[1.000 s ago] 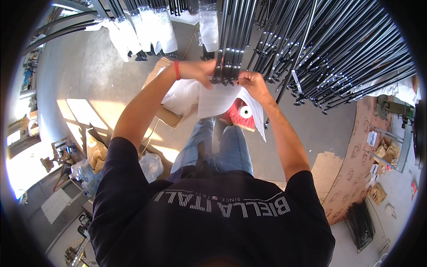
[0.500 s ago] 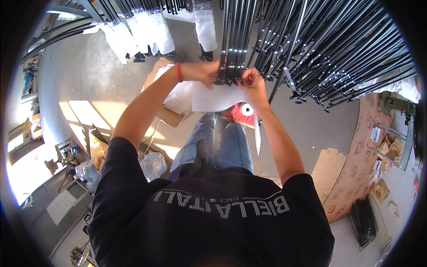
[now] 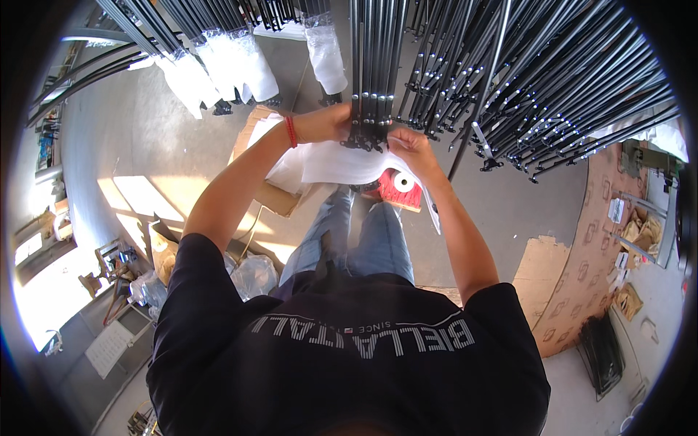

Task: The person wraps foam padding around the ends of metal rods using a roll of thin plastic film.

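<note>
Both hands have drawn together at the foot of the hanging bundle of black rods point(image 3: 371, 73), and the white foam sheet point(image 3: 342, 161), loose and drooping a second ago, now lies flat under the rod ends. The left hand point(image 3: 323, 123) grips the bundle's tips; the right hand point(image 3: 407, 143) pinches the sheet's upper edge (its fingertips are hard to make out). Wrapping looks just begun. A red tape dispenser point(image 3: 398, 190) sits on the floor below.
</note>
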The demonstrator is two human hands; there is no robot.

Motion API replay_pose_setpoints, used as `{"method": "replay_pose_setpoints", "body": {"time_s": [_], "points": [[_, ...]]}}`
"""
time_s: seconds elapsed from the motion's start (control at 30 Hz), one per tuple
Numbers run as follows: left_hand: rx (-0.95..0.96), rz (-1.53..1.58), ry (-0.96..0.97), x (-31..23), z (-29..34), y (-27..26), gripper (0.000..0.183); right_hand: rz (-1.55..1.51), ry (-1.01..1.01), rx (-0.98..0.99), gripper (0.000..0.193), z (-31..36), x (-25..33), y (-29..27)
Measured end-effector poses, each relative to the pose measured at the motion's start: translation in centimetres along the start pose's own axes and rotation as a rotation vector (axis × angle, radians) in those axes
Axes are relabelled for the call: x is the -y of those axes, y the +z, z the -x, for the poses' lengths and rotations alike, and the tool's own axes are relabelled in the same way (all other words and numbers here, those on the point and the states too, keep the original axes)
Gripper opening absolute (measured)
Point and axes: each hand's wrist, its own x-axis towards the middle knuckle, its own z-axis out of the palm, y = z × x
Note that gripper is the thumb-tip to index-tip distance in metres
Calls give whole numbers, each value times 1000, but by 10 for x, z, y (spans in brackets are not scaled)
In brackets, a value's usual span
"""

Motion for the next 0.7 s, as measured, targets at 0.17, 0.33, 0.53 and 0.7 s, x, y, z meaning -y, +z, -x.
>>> {"method": "replay_pose_setpoints", "body": {"time_s": [0.17,0.33,0.53,0.7], "points": [[-9,-111,81,8,-5,-16,53,-181,-63,23,1,-14,30,0],[-60,-348,35,19,-2,-33,43,-233,-200,35,2,-18,56,9],[-103,-368,22,-14,7,-34,39,-106,-99,35,2,-21,53,14],[-123,-451,-62,-21,13,-37,41,-207,143,46,9,-13,51,17]]}}
